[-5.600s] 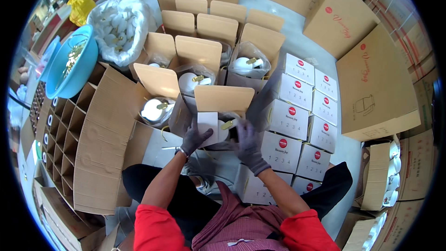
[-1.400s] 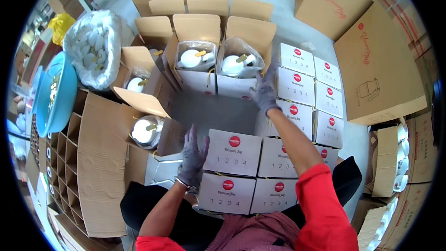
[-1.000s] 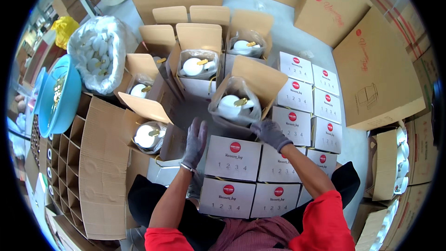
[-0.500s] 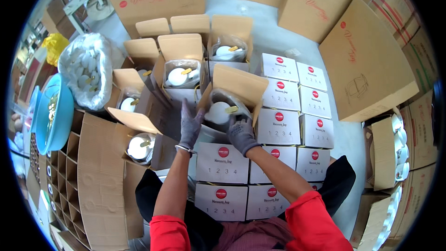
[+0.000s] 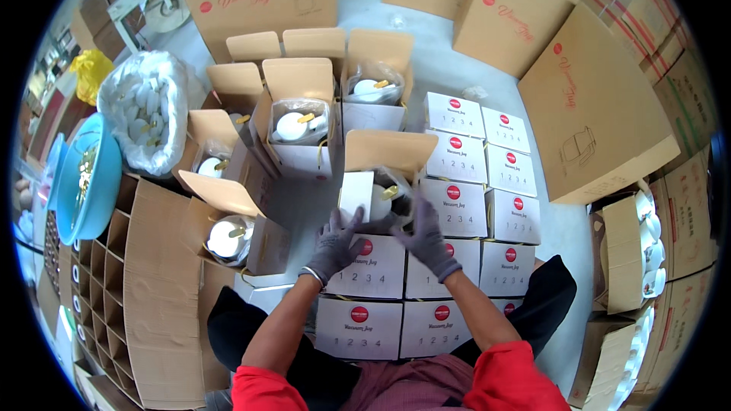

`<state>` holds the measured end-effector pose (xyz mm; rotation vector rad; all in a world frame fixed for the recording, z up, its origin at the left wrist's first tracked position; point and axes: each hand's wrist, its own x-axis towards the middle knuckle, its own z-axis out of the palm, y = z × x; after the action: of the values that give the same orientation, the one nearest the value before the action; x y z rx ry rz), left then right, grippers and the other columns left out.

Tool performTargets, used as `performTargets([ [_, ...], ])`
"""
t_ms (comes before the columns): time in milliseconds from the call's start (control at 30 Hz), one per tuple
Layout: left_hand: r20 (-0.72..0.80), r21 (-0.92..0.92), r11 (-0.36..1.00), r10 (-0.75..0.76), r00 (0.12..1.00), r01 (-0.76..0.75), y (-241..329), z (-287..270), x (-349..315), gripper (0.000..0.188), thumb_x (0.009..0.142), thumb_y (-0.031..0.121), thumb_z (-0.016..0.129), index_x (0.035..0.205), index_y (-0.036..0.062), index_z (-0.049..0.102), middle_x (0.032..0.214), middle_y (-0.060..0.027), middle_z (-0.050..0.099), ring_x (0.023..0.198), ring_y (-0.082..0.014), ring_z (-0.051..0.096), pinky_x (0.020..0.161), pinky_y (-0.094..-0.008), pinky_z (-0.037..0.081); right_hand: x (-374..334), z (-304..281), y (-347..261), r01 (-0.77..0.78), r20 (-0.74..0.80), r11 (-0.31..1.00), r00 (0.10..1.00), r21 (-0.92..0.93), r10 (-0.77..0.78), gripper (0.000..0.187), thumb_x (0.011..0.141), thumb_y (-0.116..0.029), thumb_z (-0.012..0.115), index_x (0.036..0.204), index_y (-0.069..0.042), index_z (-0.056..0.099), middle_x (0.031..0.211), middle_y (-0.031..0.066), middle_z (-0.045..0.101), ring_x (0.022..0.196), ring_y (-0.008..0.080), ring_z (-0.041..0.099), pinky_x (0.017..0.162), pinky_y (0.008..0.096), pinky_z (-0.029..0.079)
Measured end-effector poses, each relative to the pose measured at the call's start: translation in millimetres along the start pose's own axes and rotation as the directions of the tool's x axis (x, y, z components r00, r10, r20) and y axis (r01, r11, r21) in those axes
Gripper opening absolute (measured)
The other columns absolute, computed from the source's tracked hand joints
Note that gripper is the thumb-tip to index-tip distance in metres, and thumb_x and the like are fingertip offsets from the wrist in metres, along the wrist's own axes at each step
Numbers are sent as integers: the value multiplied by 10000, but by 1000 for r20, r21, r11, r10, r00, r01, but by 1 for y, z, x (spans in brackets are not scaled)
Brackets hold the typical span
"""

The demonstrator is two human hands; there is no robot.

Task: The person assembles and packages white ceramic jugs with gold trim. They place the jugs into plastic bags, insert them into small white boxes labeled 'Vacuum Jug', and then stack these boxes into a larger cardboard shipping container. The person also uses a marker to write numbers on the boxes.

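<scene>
In front of me stands an open carton (image 5: 391, 151) with its large brown top flap raised. Inside it, a white jug (image 5: 381, 205) in a clear plastic bag carries a yellow tag (image 5: 390, 192). A small white side flap (image 5: 355, 192) is folded in over the jug's left part. My left hand (image 5: 335, 245), in a grey glove, is at the carton's near left corner by this flap, fingers apart. On the near right side, my right hand (image 5: 428, 243), also gloved, has its fingers stretched toward the carton and slightly blurred. Neither hand visibly grips anything.
Closed white cartons (image 5: 453, 202) stand in rows to the right and nearest me. Several open cartons (image 5: 301, 148) with bagged jugs stand left and beyond. Farther left are a bag of white parts (image 5: 145, 118), a blue basin (image 5: 95, 183) and a cardboard divider (image 5: 95, 289).
The carton has turned square to me and come slightly nearer. Its white left flap is now folded in. My left hand moved right and nearer; my right hand shifted right.
</scene>
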<state>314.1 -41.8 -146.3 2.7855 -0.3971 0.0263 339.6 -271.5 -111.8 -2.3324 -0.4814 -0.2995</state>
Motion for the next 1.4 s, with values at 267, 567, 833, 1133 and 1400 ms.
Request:
performTargets([
  [267, -613, -365, 917, -109, 782, -159, -6, -79, 106, 527, 899, 211, 613, 1325, -36, 427, 1190, -273, 539, 1012, -436, 574, 897, -489, 468, 23, 35, 1, 154, 486, 927, 874, -343, 34, 573, 821, -381, 656, 1344, -212, 492, 1134, 162, 501, 1001, 351, 513, 888, 461, 452],
  [567, 148, -224, 974, 2, 989, 32, -16, -68, 73, 493, 904, 419, 614, 1279, 100, 592, 1092, -203, 637, 1090, -281, 602, 957, -387, 454, -15, 8, 52, -319, 477, -362, 682, 876, 554, 471, 955, -170, 507, 1398, -34, 420, 1218, 130, 577, 1088, 229, 578, 882, 364, 504],
  [833, 190, -409, 910, 18, 982, 63, -35, -9, 39, 836, 852, 402, 669, 1499, 94, 238, 1348, -318, 422, 1209, -454, 495, 996, -429, 437, -13, -14, 43, -103, 150, 968, 986, 231, 70, 501, 818, -51, 672, 1300, -37, 537, 988, 143, 563, 881, 235, 588, 799, 350, 509],
  [1133, 307, -129, 964, -186, 933, 234, -13, -7, 40, 833, 898, 502, 538, 1539, 195, 103, 1216, -300, 495, 1080, -474, 558, 903, -518, 462, -4, 3, 48, 342, 356, 800, 918, -493, -173, 318, 877, -367, 574, 984, -83, 671, 832, 97, 621, 780, 277, 627, 684, 355, 514],
  [1400, 334, 85, 943, -331, 883, 321, -2, 9, 35, 775, 921, 565, 407, 1546, 237, 88, 1249, -279, 479, 1205, -430, 467, 1073, -638, 181, 175, 76, 3, 1, 85, 980, 996, -198, 17, 569, 883, -432, 592, 1259, -9, 522, 1039, 253, 622, 902, 388, 637, 749, 453, 513],
])
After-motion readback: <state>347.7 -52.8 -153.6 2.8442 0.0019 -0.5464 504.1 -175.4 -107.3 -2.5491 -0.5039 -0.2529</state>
